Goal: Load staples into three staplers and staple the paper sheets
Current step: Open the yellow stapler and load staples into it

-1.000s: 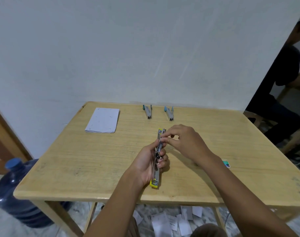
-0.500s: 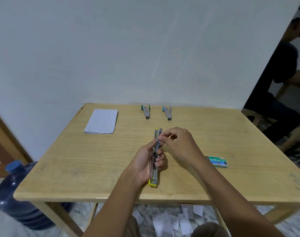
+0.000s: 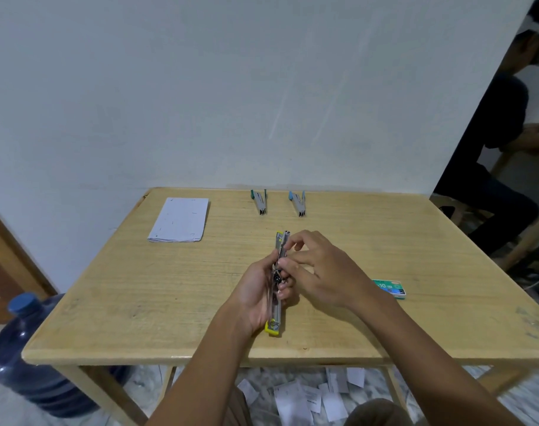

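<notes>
The wooden table [image 3: 169, 287] fills the middle of the frame, and one blue water bottle [image 3: 31, 364] stands on the floor at the lower left. One stack of paper sheets [image 3: 179, 219] lies on the table at the upper left, well apart from the hands. In the centre, the left hand [image 3: 255, 293] holds the yellow stapler [image 3: 281, 241] with its fingers curled round the middle part. This stapler is opened out long, and its long axis runs from the lower frame to the upper frame. The right hand [image 3: 326, 272] comes from the right side; thumb and forefinger pinch the metal rail, the other fingers loosely spread. If a staple strip is between them I cannot tell. There are three staplers: the green stapler [image 3: 259, 202] and the blue stapler [image 3: 298, 203] lie side by side at the far edge. One staple box [image 3: 388, 288] lies right of the right wrist, so the right hand is nearer to it
</notes>
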`<state>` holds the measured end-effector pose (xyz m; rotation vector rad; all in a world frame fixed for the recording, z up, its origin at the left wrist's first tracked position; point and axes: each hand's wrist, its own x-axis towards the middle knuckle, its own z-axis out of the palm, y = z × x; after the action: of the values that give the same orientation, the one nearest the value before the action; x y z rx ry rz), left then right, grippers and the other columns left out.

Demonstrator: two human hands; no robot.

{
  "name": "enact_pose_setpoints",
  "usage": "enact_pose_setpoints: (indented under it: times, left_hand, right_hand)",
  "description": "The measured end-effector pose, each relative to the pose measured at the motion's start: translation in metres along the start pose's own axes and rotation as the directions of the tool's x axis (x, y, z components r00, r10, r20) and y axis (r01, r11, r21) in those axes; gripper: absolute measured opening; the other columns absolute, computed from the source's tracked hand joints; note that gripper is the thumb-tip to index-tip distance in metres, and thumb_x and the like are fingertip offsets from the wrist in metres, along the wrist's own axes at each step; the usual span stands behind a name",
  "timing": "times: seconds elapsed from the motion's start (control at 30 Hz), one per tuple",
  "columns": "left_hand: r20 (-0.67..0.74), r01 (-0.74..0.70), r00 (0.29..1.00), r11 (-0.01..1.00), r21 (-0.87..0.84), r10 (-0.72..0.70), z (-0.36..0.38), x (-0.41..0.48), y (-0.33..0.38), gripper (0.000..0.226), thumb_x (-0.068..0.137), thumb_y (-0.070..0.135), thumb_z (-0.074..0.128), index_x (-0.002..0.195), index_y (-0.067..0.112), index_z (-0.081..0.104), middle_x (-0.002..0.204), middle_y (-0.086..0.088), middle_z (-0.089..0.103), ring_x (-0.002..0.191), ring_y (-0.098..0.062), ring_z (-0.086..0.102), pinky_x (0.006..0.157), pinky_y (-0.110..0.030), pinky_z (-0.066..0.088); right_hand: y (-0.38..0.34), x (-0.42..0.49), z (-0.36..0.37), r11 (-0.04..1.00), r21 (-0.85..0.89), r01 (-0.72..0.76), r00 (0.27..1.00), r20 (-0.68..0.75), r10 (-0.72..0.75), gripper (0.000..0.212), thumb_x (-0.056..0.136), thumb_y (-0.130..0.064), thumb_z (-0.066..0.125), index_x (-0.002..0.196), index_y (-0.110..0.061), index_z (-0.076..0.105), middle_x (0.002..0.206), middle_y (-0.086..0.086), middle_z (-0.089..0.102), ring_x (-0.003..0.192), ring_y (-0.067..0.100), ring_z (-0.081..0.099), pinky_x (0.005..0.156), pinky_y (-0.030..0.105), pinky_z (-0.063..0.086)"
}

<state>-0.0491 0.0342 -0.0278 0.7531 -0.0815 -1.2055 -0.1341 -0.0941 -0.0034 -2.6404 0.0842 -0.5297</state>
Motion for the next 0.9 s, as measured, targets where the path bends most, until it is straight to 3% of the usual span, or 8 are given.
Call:
enact_pose_setpoints:
  times: [0.13,0.23,0.37,0.57,0.7,0.8,0.9]
  left_hand:
    - [-0.005,0.006,1.000,1.000,0.031,-0.006,0.000,-0.001,0.000,0.051,0.100,0.041,0.047,0.060,0.010,0.052,0.051,-0.002,0.040,0.039,-0.010,0.037,0.041,-0.019,0.027]
    - [-0.011,0.012,1.000,0.999,0.031,-0.011,0.001,-0.002,0.000,0.052,0.101,0.042,0.045,0.059,0.010,0.050,0.053,-0.002,0.038,0.040,-0.010,0.034,0.047,-0.020,0.021]
    - [-0.037,0.002,0.999,1.000,0.005,-0.002,0.003,-0.002,0.001,0.045,0.101,0.039,0.046,0.068,0.010,0.054,0.056,-0.002,0.039,0.045,-0.011,0.031,0.051,-0.020,0.017]
    - [-0.033,-0.026,0.999,1.000,-0.015,0.025,0.004,-0.003,0.001,0.037,0.102,0.034,0.044,0.078,0.009,0.056,0.059,-0.002,0.042,0.043,-0.011,0.034,0.039,-0.019,0.025]
    - [-0.025,-0.022,0.999,0.999,-0.023,0.021,0.002,-0.002,0.000,0.036,0.102,0.034,0.045,0.078,0.009,0.057,0.059,-0.002,0.042,0.045,-0.011,0.034,0.042,-0.019,0.024]
    - [-0.014,-0.003,1.000,1.000,-0.015,0.003,0.001,-0.002,0.000,0.041,0.103,0.037,0.042,0.076,0.008,0.055,0.056,-0.003,0.042,0.043,-0.011,0.035,0.045,-0.020,0.024]
    - [-0.011,-0.014,1.000,0.999,-0.041,0.013,0.002,-0.003,0.000,0.039,0.105,0.036,0.037,0.089,0.005,0.054,0.060,-0.005,0.044,0.037,-0.011,0.038,0.037,-0.018,0.030]
  right_hand:
    - [-0.001,0.000,-0.009,0.990,-0.134,0.053,0.998,0.051,-0.046,0.048,0.095,-0.060,0.033,0.094,-0.036,0.074,0.126,-0.018,0.052,0.113,0.006,0.047,0.088,0.035,0.044]
    - [0.001,0.003,-0.017,0.963,-0.247,0.107,0.994,0.054,-0.096,0.039,0.098,-0.052,0.039,0.109,-0.036,0.073,0.131,-0.013,0.053,0.116,0.009,0.048,0.092,0.035,0.041]
    - [0.004,0.007,-0.025,0.925,-0.372,0.082,0.995,0.080,-0.056,0.040,0.100,-0.055,0.034,0.128,-0.043,0.061,0.139,-0.011,0.046,0.125,0.010,0.041,0.098,0.035,0.035]
    - [0.005,0.013,-0.015,0.889,-0.458,0.001,0.999,0.029,0.013,0.055,0.097,-0.062,0.018,0.135,-0.041,0.051,0.147,-0.007,0.040,0.131,0.015,0.039,0.098,0.041,0.036]
    - [0.006,0.008,-0.007,0.947,-0.310,-0.087,0.994,-0.086,0.063,0.049,0.097,-0.064,0.023,0.129,-0.043,0.054,0.133,-0.018,0.045,0.118,0.005,0.046,0.092,0.035,0.043]
    - [0.000,-0.004,-0.001,0.997,0.057,-0.051,0.991,-0.122,0.058,0.034,0.091,-0.067,0.042,0.111,-0.045,0.060,0.111,-0.024,0.054,0.100,-0.001,0.056,0.079,0.027,0.050]
    - [-0.003,-0.019,0.007,0.966,0.255,0.041,0.994,-0.105,-0.014,0.014,0.087,-0.047,0.067,0.096,-0.037,0.066,0.098,-0.018,0.063,0.093,0.008,0.064,0.078,0.025,0.052]
